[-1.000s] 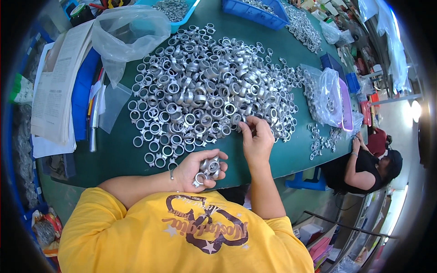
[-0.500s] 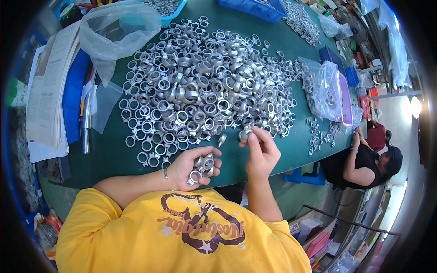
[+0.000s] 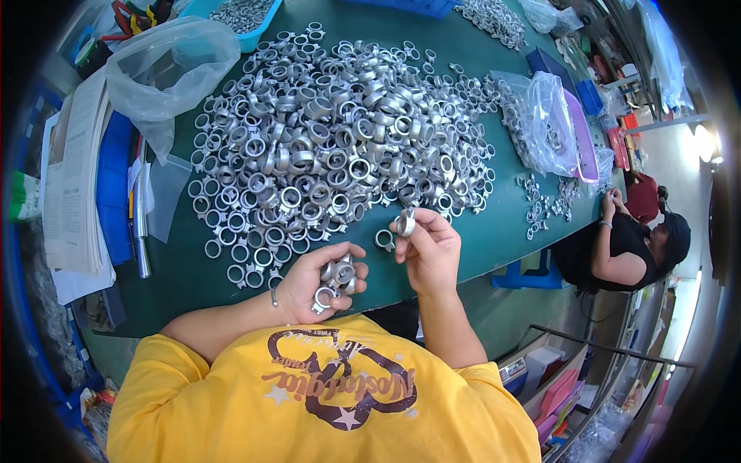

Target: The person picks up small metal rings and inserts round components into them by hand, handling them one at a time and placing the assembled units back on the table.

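Observation:
A wide heap of silvery metal rings [image 3: 332, 147], each with a small lug, covers the middle of the green table. Several of these metal rings [image 3: 336, 279] lie cupped in my left hand [image 3: 309, 285], its fingers curled around them at the table's near edge. To its right, my right hand [image 3: 432, 251] pinches one metal ring [image 3: 405, 222] between thumb and fingers, just above the tabletop. Beside those fingertips a loose ring [image 3: 384, 239] lies flat on the table, apart from the heap.
A clear plastic bag [image 3: 170, 69] and a blue bin of parts [image 3: 245, 31] stand at the far left, near stacked papers [image 3: 81, 177]. On the right are a pink tray [image 3: 583, 139] and smaller loose parts [image 3: 548, 202]. Another person [image 3: 629, 251] sits beyond the table's right side.
My right hand has drawn slightly left and nearer, still pinching a ring. The loose ring near it now lies flat, where a tilted one showed before. The whole view has shifted a little.

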`<action>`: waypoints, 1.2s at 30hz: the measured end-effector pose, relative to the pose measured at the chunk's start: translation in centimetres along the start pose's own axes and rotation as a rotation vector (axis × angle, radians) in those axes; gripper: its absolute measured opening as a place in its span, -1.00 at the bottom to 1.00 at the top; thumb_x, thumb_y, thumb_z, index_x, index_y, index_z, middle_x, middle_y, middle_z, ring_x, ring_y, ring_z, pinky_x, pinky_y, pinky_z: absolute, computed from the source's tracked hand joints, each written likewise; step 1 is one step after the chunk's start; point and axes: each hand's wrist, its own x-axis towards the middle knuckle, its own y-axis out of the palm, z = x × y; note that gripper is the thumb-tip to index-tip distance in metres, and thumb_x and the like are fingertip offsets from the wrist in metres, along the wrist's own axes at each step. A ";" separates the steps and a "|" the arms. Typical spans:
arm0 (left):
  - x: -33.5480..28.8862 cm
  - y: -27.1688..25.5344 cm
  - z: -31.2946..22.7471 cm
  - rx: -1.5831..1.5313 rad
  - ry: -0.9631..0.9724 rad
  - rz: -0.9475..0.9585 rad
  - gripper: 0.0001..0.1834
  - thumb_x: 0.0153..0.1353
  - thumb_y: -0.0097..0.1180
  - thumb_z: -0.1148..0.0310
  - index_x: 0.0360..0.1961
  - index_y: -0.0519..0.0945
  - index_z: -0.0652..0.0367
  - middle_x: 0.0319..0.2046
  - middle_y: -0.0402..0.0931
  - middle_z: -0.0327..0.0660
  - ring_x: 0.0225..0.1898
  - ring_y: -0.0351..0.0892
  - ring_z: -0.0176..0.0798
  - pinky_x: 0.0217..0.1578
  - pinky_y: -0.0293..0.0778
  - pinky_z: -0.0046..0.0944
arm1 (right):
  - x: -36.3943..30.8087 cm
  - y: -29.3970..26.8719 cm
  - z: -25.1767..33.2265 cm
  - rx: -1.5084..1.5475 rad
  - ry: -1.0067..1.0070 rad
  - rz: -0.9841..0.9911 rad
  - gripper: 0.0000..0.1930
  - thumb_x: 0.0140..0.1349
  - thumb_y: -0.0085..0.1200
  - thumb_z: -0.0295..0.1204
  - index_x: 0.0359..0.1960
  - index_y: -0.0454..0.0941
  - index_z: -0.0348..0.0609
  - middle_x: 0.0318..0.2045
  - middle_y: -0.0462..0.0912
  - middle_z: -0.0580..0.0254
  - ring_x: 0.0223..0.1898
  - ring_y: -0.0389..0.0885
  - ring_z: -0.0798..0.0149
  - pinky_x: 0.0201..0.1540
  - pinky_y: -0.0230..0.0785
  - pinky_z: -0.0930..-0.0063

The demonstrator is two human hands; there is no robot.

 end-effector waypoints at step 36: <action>0.1 0.2 -0.1 -0.006 0.002 -0.020 -0.74 0.32 -0.23 0.19 -0.24 0.44 0.11 -0.41 0.44 -0.11 -0.42 0.47 -0.19 -0.78 0.25 -0.45 | 0.3 -2.6 -0.7 -1.258 -0.363 -0.196 -0.82 -0.01 0.18 -0.54 -0.33 0.53 -0.27 -0.51 0.55 0.21 -0.54 0.52 0.35 -0.47 0.37 0.51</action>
